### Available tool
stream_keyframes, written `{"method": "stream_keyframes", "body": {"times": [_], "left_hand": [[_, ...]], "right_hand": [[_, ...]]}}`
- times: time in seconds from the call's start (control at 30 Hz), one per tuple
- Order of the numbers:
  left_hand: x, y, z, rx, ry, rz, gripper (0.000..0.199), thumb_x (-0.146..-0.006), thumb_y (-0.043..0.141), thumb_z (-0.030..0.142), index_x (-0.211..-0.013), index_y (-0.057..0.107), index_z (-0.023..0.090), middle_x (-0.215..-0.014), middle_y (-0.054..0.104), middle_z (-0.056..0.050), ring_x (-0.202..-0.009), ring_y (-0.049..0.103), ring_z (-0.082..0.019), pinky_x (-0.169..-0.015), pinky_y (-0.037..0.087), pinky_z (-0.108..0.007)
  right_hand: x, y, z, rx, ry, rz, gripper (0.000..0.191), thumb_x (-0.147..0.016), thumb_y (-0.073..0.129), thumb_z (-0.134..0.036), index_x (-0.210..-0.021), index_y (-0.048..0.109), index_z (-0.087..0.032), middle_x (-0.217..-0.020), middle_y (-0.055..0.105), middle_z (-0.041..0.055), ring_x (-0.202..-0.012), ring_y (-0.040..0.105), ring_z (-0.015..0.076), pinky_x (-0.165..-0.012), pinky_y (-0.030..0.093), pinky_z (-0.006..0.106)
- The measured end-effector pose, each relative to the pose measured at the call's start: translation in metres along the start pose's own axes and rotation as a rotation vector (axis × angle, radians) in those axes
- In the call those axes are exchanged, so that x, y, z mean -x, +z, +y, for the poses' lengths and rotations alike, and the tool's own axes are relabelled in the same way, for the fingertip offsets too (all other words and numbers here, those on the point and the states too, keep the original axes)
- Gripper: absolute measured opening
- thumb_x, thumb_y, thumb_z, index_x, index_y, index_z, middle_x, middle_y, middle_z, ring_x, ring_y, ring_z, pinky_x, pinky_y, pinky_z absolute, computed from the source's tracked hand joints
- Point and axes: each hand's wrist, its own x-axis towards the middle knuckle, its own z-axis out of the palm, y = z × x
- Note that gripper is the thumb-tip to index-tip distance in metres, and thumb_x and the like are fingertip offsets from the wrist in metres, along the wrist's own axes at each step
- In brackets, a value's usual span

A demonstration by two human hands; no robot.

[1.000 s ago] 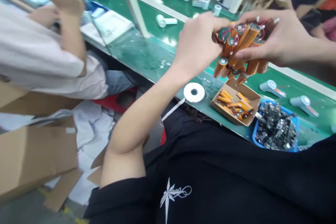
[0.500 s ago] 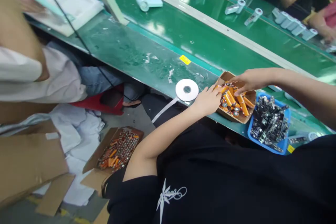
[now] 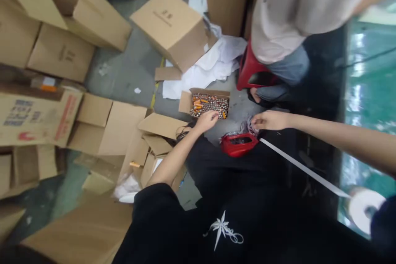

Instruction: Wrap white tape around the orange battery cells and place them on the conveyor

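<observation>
My left hand (image 3: 207,121) is over the near edge of an open cardboard box (image 3: 225,91) on the floor. Its fingers are curled together, and what they hold, if anything, is hidden. Many small orange-wrapped battery cells (image 3: 210,104) fill that box, most with their round metal ends up. My right hand (image 3: 269,120) is closed in a pinch beside a tangle of thin greyish strips (image 3: 246,126) at a red plastic stool (image 3: 238,151). I cannot make out what is in its fingers. A white tape (image 3: 300,166) runs from near the stool to a white roll (image 3: 360,214) on the green bench.
Left and behind are several cardboard boxes (image 3: 170,20) and an open carton (image 3: 151,148). White sheets (image 3: 213,60) lie on the floor. A seated person (image 3: 287,12) on another red stool (image 3: 249,66) is ahead to the right. The green bench (image 3: 371,90) runs along the right side.
The view has swung left and down from the bench to the floor. Both hands have left the box of orange cells on the bench; my left is now by the floor box, my right by the stool.
</observation>
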Motion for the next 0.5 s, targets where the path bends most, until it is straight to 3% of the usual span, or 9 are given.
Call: {"method": "stream_keyframes", "body": {"times": [0.07,0.13,0.2,0.27,0.37,0.43,0.5], "left_hand": [[-0.008,-0.005,-0.074,-0.037,-0.159,-0.03,0.034,-0.106,0.052,0.019,-0.131,0.075,0.019,-0.136,0.078,-0.016,-0.126,0.074,-0.029,-0.112,0.057,-0.041],[-0.022,-0.004,-0.137,-0.088,-0.283,-0.086,0.03,-0.104,0.056,0.022,-0.128,0.074,0.018,-0.129,0.079,-0.017,-0.119,0.075,-0.032,-0.103,0.057,-0.041],[-0.044,0.003,-0.191,-0.141,-0.363,-0.147,0.026,-0.101,0.063,0.023,-0.125,0.074,0.018,-0.121,0.08,-0.017,-0.113,0.075,-0.033,-0.097,0.056,-0.04],[-0.069,0.016,-0.236,-0.184,-0.388,-0.198,0.029,-0.098,0.071,0.025,-0.126,0.073,0.017,-0.12,0.079,-0.017,-0.116,0.073,-0.034,-0.1,0.055,-0.039],[-0.103,0.046,-0.287,-0.211,-0.317,-0.247,0.044,-0.098,0.074,0.028,-0.139,0.069,0.015,-0.14,0.071,-0.021,-0.136,0.062,-0.036,-0.117,0.049,-0.042],[-0.122,0.07,-0.313,-0.217,-0.239,-0.276,0.054,-0.1,0.07,0.029,-0.151,0.062,0.014,-0.156,0.061,-0.023,-0.15,0.051,-0.036,-0.127,0.04,-0.045],[-0.137,0.092,-0.334,-0.224,-0.179,-0.317,0.065,-0.1,0.068,0.029,-0.162,0.054,0.012,-0.164,0.054,-0.024,-0.156,0.045,-0.037,-0.131,0.036,-0.047]], "right_hand": [[-0.103,0.012,-0.023,0.017,-0.064,-0.146,0.023,-0.104,0.083,-0.038,-0.114,0.082,-0.018,-0.11,0.081,0.0072,-0.101,0.077,0.0235,-0.103,0.065,0.045],[-0.202,0.037,-0.041,0.028,-0.077,-0.206,0.02,-0.104,0.082,-0.033,-0.115,0.082,-0.017,-0.112,0.081,0.0078,-0.102,0.077,0.0233,-0.101,0.066,0.043],[-0.292,0.069,-0.049,0.052,-0.05,-0.216,0.027,-0.11,0.076,-0.037,-0.126,0.077,-0.016,-0.12,0.078,0.0091,-0.106,0.077,0.0235,-0.099,0.067,0.044],[-0.364,0.106,-0.044,0.093,-0.013,-0.197,0.036,-0.113,0.072,-0.042,-0.138,0.071,-0.016,-0.132,0.073,0.0111,-0.116,0.074,0.0259,-0.104,0.065,0.048],[-0.435,0.163,-0.019,0.159,0.011,-0.167,0.055,-0.109,0.074,-0.036,-0.157,0.058,-0.014,-0.151,0.063,0.0198,-0.134,0.066,0.0333,-0.116,0.057,0.054],[-0.462,0.197,-0.001,0.182,-0.015,-0.166,0.073,-0.103,0.076,-0.027,-0.168,0.047,-0.01,-0.16,0.054,0.0264,-0.142,0.058,0.0391,-0.12,0.052,0.056],[-0.479,0.226,0.011,0.181,-0.074,-0.163,0.085,-0.098,0.074,-0.02,-0.175,0.038,-0.011,-0.165,0.047,0.0271,-0.146,0.051,0.0424,-0.122,0.049,0.057]]}}
